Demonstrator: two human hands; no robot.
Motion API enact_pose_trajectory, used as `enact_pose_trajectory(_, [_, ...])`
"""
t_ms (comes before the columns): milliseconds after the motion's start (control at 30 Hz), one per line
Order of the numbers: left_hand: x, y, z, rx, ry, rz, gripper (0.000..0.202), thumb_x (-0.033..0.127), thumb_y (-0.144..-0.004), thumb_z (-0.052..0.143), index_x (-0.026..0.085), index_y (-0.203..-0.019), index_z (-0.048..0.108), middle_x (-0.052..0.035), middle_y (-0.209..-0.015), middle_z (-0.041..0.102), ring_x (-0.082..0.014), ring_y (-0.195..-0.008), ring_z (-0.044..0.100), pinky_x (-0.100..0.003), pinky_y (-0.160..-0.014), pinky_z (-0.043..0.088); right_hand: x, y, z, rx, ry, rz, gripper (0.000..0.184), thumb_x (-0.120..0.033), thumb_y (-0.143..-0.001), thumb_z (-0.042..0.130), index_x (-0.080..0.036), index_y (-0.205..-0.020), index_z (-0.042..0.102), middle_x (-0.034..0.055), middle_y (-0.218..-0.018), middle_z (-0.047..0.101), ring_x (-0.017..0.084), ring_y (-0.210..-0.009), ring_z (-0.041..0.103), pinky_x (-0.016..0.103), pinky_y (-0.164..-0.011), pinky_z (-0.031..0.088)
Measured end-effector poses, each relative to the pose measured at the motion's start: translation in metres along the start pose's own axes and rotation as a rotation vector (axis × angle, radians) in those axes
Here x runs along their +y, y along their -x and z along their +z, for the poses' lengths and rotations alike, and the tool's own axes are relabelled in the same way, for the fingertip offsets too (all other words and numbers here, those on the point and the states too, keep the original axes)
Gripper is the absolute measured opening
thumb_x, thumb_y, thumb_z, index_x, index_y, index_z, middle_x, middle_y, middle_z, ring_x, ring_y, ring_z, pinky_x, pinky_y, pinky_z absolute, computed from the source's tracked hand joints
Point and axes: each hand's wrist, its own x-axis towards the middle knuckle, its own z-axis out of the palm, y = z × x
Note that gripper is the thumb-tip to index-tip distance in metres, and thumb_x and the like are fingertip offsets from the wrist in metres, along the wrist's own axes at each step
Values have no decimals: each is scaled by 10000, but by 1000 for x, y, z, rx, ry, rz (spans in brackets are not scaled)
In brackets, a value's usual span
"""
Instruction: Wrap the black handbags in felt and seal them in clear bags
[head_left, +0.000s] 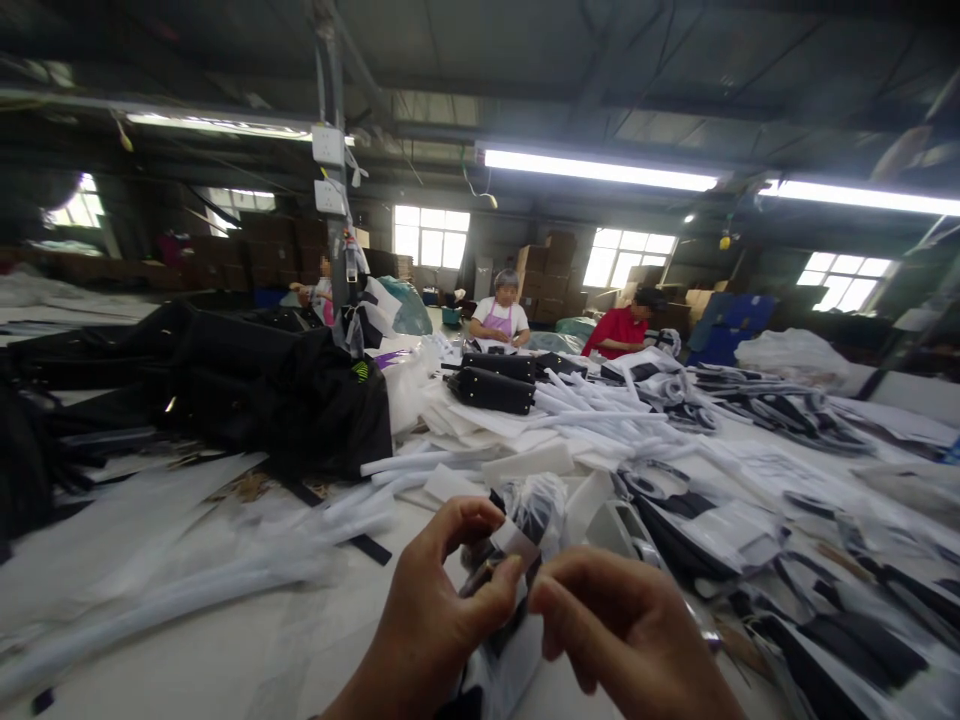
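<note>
My left hand [435, 610] is at the bottom centre, its thumb and fingers pinched on a small white tag [516, 540] and on a clear plastic bag [536, 505] with something black inside. My right hand [626, 630] sits just to the right of it, fingers curled, its fingertips meeting the left thumb at the same bag. The lower part of the bag [502, 665] hangs between my wrists.
A heap of black bags [277, 385] lies at the left. White foam tubes [420, 462] and bagged black straps [750, 530] litter the white table [187, 640]. Two people [501, 310] [622, 325] work at the far end, with stacked cartons behind them.
</note>
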Motion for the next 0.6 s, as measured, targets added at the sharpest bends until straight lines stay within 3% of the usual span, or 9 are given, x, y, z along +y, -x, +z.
enact_pose_trajectory(100, [-3,1,0,15,-21,21,231,265,-764,702,220,-981,634,-26,-957,707,-237,-955,672,-310,-841,514,19,-15,6,203,255,-65,351,-527,-822,721,-195,-716,753,5,-548,619,106,-453,489,207,-432,377])
enact_pose_trajectory(200, [-5,1,0,17,-45,50,228,249,-769,695,225,-988,635,-18,-954,708,-223,-934,672,-291,-816,520,29,-18,9,251,355,-68,411,-561,-838,681,-192,-661,718,5,-526,622,104,-430,497,203,-424,390])
enact_pose_trajectory(400, [-7,0,-1,25,-54,72,197,208,-750,691,223,-940,638,-9,-913,706,-206,-894,671,-264,-781,527,35,-21,1,168,236,116,494,-626,-810,695,-162,-640,671,19,-539,664,86,-391,527,173,-388,379])
enact_pose_trajectory(500, [-8,1,0,18,-21,58,217,222,-744,704,221,-948,629,-14,-918,706,-212,-908,671,-265,-774,529,40,-23,-5,126,189,133,501,-627,-799,710,-155,-638,673,22,-556,678,79,-382,531,165,-374,373])
enact_pose_trajectory(600, [-6,3,1,12,19,15,215,234,-743,707,218,-942,626,-19,-921,697,-217,-920,669,-269,-778,520,45,-23,-8,171,189,134,489,-603,-775,748,-149,-614,664,22,-538,672,81,-380,530,165,-373,370])
